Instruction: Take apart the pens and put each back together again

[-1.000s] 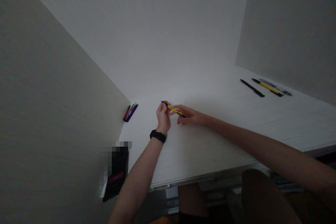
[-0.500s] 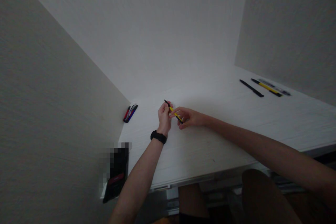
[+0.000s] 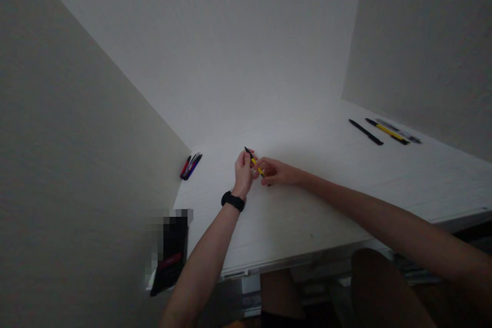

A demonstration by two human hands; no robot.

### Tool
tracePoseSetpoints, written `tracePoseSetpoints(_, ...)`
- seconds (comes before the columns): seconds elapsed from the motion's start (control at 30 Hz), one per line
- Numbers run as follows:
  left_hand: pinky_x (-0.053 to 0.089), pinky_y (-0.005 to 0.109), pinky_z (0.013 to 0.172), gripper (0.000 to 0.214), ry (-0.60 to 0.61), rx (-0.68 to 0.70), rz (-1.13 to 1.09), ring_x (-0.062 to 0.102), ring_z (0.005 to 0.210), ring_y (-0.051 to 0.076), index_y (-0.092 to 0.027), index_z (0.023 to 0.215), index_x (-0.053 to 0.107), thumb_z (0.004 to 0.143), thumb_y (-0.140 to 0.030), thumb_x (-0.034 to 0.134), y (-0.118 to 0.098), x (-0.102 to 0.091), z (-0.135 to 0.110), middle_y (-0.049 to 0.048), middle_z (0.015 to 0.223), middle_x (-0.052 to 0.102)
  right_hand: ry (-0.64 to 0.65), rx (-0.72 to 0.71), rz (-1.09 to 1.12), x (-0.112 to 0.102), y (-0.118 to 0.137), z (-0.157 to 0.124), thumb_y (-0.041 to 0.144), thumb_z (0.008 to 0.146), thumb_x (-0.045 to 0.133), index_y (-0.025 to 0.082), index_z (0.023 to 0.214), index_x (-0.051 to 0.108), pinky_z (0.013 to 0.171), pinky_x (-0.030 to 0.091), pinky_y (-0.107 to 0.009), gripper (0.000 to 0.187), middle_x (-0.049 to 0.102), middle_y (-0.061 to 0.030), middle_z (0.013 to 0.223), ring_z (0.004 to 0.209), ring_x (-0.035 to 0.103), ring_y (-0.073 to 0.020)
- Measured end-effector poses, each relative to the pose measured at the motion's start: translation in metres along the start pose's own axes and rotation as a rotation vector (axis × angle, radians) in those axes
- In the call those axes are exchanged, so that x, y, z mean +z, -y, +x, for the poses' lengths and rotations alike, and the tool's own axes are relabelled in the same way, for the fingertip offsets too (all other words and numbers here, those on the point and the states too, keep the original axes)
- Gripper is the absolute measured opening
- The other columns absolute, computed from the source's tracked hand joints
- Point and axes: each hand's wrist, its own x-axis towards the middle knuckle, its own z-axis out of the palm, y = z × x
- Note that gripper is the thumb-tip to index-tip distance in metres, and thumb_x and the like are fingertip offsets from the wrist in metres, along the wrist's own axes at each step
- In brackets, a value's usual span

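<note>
The yellow-and-black pen (image 3: pixel 260 169) at frame centre appears to be smooth plastic. Your wristband (image 3: pixel 232 201) looks matt. At frame right, you see a clear pen (image 3: pixel 400 131) of see-through plastic. Your white tabletop (image 3: pixel 319 210) is matt, with faint wood-like streaks.

Dim light falling, pale back wall (image 3: pixel 238 51) rising, greyer side walls (image 3: pixel 77 154) flanking, white desk (image 3: pixel 326 210) running between.

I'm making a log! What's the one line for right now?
left hand: holds yellow pen | right hand: at same pen | table right: black pen, second yellow pen, clear pen | table left: pen cluster
</note>
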Motion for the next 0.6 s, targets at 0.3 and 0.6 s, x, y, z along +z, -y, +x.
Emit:
tracePoseSetpoints(0.3,0.04,0.033,0.071,0.056,0.111,-0.033,1.249,0.066,0.076,0.026,-0.018,0.082,0.069,0.1,-0.053,0.031,-0.022,0.003,-0.018,0.0139,0.078,0.07,-0.623,0.238,-0.637,-0.047,0.039,-0.023,0.023,0.086,0.058,0.019,0.123,0.049,0.058,0.041,-0.025,0.038,0.06,0.0035,0.065,0.058,0.056,-0.0146)
tracePoseSetpoints(0.6,0.042,0.034,0.072,0.069,0.237,-0.061,1.469,0.069,0.086,0.027,-0.014,0.095,0.073,0.102,-0.053,0.016,-0.029,0.006,-0.019,0.0167,0.094,0.073,-0.803,1.016,-1.481,-0.178,0.099,-0.149,0.015,0.095,0.042,0.004,0.11,0.07,0.088,0.048,-0.044,0.034,0.066,-0.03,0.106,0.107,0.065,-0.0364)
